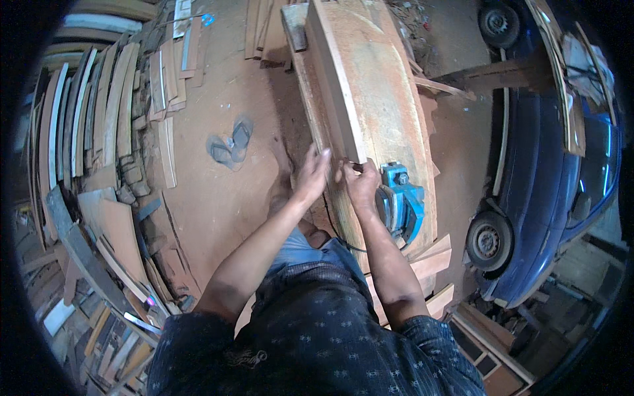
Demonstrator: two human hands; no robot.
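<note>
A long wooden board (335,89) stands on its edge along the left side of the workbench (389,92), its near end toward me. My left hand (312,175) is beside the bench's left edge, fingers stretched out and a little blurred, holding nothing I can see. At the board's near end is my right hand (362,185), with thumb and fingers curled together. Whatever they pinch is too small or hidden to name. Just right of that hand, a blue electric planer (411,210) rests on the bench. Its dark cable (352,247) runs left below my right wrist.
Stacked planks (99,112) line the left, with offcuts (125,244) below them. A pair of flip-flops (231,144) lies on the brown floor (218,79). On the right stands a blue vehicle (538,171). Loose boards (432,257) lie by the bench's near end.
</note>
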